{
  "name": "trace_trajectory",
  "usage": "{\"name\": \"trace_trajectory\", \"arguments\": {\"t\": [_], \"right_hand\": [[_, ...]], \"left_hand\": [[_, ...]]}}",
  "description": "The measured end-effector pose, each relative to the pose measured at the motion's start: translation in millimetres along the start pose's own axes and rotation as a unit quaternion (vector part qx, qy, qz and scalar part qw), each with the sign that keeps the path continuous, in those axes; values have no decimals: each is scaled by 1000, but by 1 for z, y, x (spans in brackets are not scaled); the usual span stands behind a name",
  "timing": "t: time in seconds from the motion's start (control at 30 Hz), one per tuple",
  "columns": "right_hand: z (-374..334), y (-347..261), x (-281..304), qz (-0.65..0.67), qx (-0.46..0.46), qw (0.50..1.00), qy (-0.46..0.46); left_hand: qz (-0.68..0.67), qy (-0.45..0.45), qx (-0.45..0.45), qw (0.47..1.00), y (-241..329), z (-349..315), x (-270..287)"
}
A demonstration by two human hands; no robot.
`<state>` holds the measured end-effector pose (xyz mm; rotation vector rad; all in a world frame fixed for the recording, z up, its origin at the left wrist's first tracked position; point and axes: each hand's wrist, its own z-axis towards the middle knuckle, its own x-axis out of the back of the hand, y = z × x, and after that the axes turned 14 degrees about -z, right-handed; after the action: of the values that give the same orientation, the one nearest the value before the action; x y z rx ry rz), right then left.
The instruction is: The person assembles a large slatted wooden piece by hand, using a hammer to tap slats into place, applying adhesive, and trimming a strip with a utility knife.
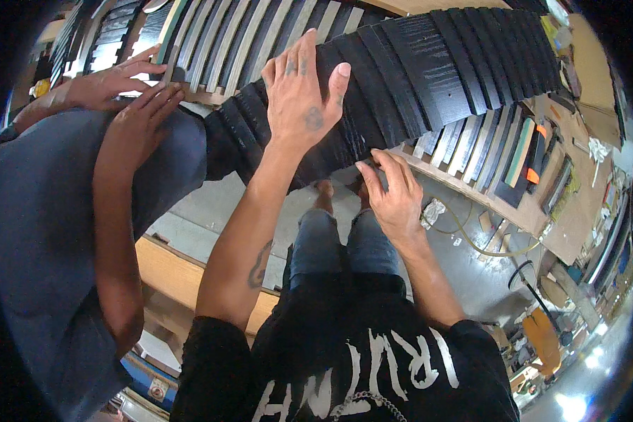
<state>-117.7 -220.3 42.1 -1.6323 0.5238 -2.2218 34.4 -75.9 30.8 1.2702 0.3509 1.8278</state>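
A long run of black boards (429, 70) lies side by side across the bench in front of me, from the co-worker's side to the far right. Flat on its left part rests my left hand (299, 102), fingers stretched and thumb spread. My right hand (399, 197) is at the near edge of the boards, its fingers bent and its thumb apart from them; the fingertips meet or nearly meet the edge. Underneath the boards, a row of grey and dark strips (471, 151) shows on the near side, and more pale strips (232, 42) show on the far side.
At my left stands a co-worker in a dark shirt (56, 211), both hands (137, 119) at the left end of the pale strips. Orange-tipped clamps (538, 155) lie on the bench's right part. A hose (482, 250) hangs below, and a wooden board (169, 271) is behind the co-worker.
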Motion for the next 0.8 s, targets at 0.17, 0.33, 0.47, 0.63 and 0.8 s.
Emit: {"name": "trace_trajectory", "arguments": {"t": [0.17,0.33,0.47,0.63,0.8], "right_hand": [[7,2,2,-41,53,998,-15],[6,9,3,-58,70,996,-3],[5,19,-2,-57,77,995,28],[7,13,-1,-57,85,995,17],[4,15,-3,-42,69,997,-1]], "left_hand": [[2,-1,13,1000,1,0,1],[-7,11,8,1000,1,0,0],[-17,19,8,1000,2,-1,-1],[-27,26,6,999,-3,-3,1],[-49,37,6,998,-4,-4,8]]}}
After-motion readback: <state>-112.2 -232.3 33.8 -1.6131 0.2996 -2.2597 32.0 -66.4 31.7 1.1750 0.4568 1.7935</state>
